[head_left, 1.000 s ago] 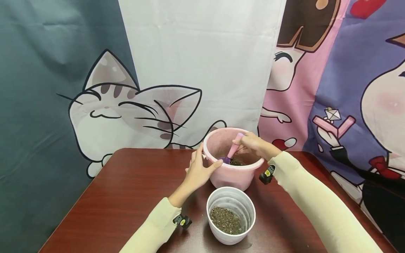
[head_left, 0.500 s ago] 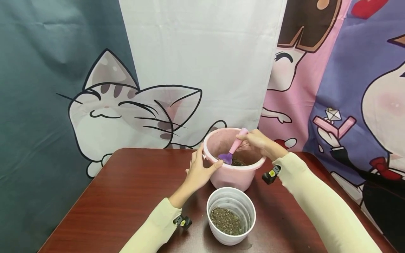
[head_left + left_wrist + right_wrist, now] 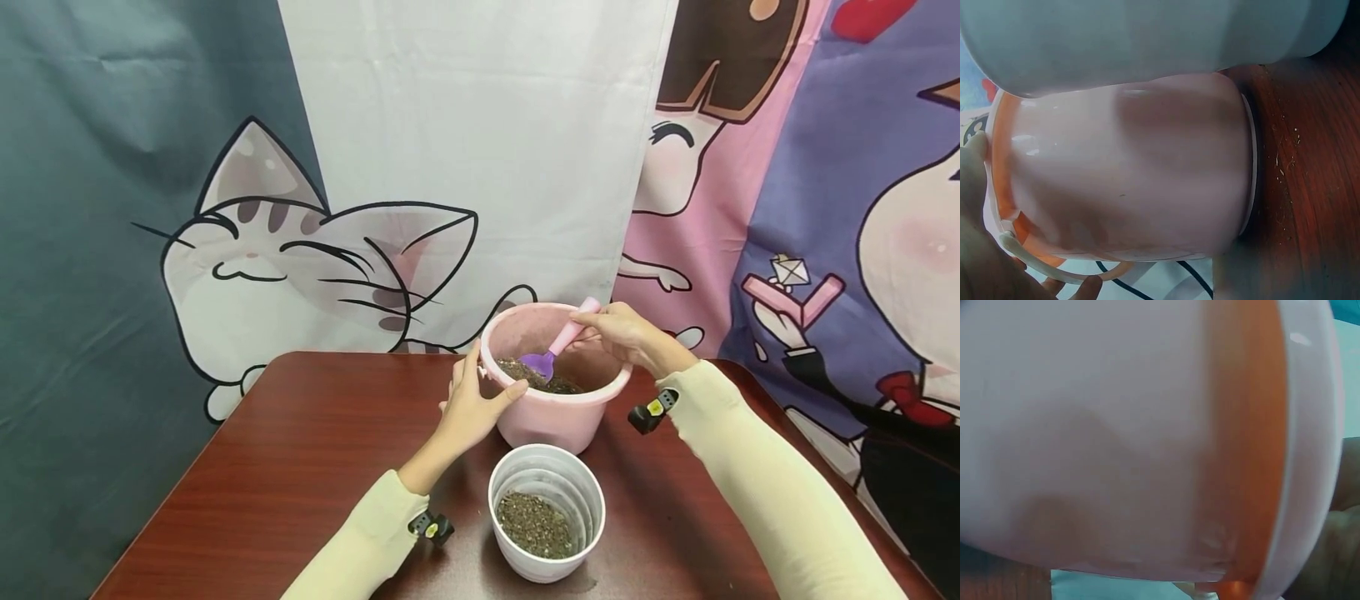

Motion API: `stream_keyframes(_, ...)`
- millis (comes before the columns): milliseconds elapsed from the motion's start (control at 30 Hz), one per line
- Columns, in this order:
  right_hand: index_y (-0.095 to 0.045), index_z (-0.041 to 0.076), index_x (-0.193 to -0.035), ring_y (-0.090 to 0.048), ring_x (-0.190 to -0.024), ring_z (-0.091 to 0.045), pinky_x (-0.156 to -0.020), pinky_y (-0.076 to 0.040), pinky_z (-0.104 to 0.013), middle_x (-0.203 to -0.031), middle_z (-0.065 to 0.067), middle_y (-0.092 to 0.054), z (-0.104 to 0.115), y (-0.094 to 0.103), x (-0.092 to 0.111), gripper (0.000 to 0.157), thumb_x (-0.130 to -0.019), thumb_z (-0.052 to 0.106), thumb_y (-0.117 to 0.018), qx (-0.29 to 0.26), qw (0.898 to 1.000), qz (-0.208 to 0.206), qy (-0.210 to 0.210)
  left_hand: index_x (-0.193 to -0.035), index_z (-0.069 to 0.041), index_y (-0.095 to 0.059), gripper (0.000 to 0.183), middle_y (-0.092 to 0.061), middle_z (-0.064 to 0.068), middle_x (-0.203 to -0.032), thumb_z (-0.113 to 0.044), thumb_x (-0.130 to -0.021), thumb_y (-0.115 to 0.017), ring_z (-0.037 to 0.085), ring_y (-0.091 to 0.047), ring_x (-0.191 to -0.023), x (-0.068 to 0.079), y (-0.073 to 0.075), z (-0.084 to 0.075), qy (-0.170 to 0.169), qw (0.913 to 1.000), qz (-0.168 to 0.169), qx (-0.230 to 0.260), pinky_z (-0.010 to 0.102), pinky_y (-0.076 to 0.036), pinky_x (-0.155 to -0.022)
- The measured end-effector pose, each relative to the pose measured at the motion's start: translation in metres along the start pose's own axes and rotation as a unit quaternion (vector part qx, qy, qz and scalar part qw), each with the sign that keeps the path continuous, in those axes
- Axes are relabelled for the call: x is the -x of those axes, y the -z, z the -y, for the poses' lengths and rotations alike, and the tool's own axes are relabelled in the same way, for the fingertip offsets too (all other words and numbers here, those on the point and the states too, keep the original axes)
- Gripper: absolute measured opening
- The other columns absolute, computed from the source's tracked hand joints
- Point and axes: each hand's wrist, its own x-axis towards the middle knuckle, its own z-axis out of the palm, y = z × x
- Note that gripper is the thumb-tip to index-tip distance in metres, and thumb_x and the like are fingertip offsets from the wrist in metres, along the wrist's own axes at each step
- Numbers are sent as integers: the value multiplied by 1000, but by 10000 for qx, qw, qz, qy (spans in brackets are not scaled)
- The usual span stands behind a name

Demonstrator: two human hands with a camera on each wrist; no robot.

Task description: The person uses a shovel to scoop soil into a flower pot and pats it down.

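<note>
A pink bucket (image 3: 551,421) holds dark, crumbly soil (image 3: 517,369). My left hand (image 3: 474,406) grips its left rim, thumb over the edge; in the left wrist view the fingers are at the pale handle (image 3: 1063,274). Between the fingers of my right hand (image 3: 626,335) is the pink handle of a small scoop (image 3: 567,336). The scoop's purple blade slants down inside the bucket, with soil around it. Nearer me stands a white ribbed pot (image 3: 543,569), partly filled with soil (image 3: 536,523). The bucket wall (image 3: 1104,437) hides most of the right hand in the right wrist view.
Both containers stand on a reddish-brown wooden table (image 3: 322,450). A printed curtain (image 3: 487,150) hangs close behind its far edge. Loose crumbs (image 3: 1282,165) lie on the wood beside the bucket in the left wrist view.
My right hand has moved right and slightly up with the scoop. The blade has risen into clearer view, and more soil shows at the bucket's left side. The left hand stays put.
</note>
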Motion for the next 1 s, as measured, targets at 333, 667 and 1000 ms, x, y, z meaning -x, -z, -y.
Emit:
stream_keyframes(333,-57,-9,-97,-72,-78,-22,-93,-50,-39,-83,-12,-68,7,9,4,16,-102,5,-50,-343,9992,-156,-147,-159,-35,-17,101,-34,11,-152,-67,-79,-70,36,-35,-137,0,0,-1,7,10000,2,-32,75,-15,-100)
stream_keyframes(667,-58,-5,-96,-73,-80,-22,-87,-53,-33,-82,-13,-72,2,23,9,14,-102,5,-52,-881,9960,-170,52,-159,-30,-19,103,-37,13,-147,-64,-78,-73,33,-38,-134,-3,1,1,-52,9998,29,180,75,-13,-100)
stream_keyframes(1000,-66,-1,-89,-74,-82,-23,-83,-54,-29,-84,-15,-74,1,29,18,18,-101,9,-56,-1770,9831,-373,279,-159,-21,-20,101,-35,13,-146,-58,-82,-73,29,-43,-129,3,2,7,-425,9978,-87,501,69,-18,-98)
